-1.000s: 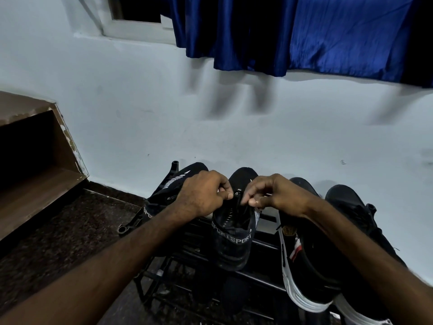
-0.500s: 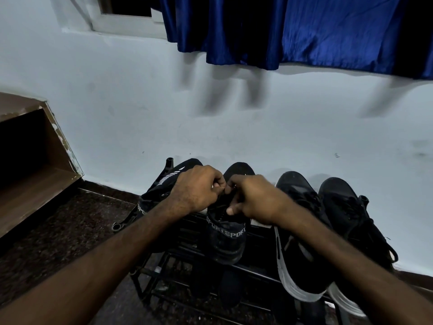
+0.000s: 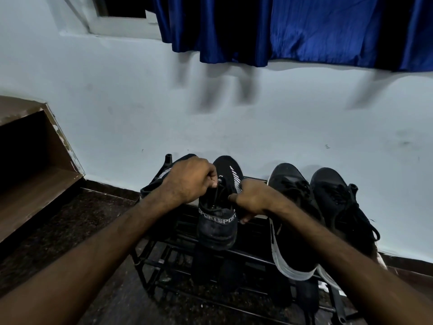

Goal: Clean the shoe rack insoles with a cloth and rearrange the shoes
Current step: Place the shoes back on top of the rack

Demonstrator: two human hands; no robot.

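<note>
A black sport shoe [image 3: 218,228] with "SPORT" lettering on its heel stands on the top tier of a black metal shoe rack [image 3: 164,256]. My left hand [image 3: 189,181] pinches the shoe's lace near the tongue. My right hand [image 3: 250,198] grips the shoe's right collar, fingers curled over the edge. Its matching shoe [image 3: 159,181] lies behind my left hand, mostly hidden. A pair of black sneakers with white soles [image 3: 295,231] [image 3: 339,207] sits to the right on the same tier. No cloth is in view.
The rack stands against a pale wall [image 3: 234,127] on a dark speckled floor [image 3: 70,219]. A brown wooden shelf unit [image 3: 35,174] is at the left. A blue curtain [image 3: 304,29] hangs above. Dark shoes sit on a lower tier [image 3: 234,270].
My hands have drawn slightly apart on the shoe; my right hand has slid from the laces down to the shoe's right collar. The view has shifted a little.
</note>
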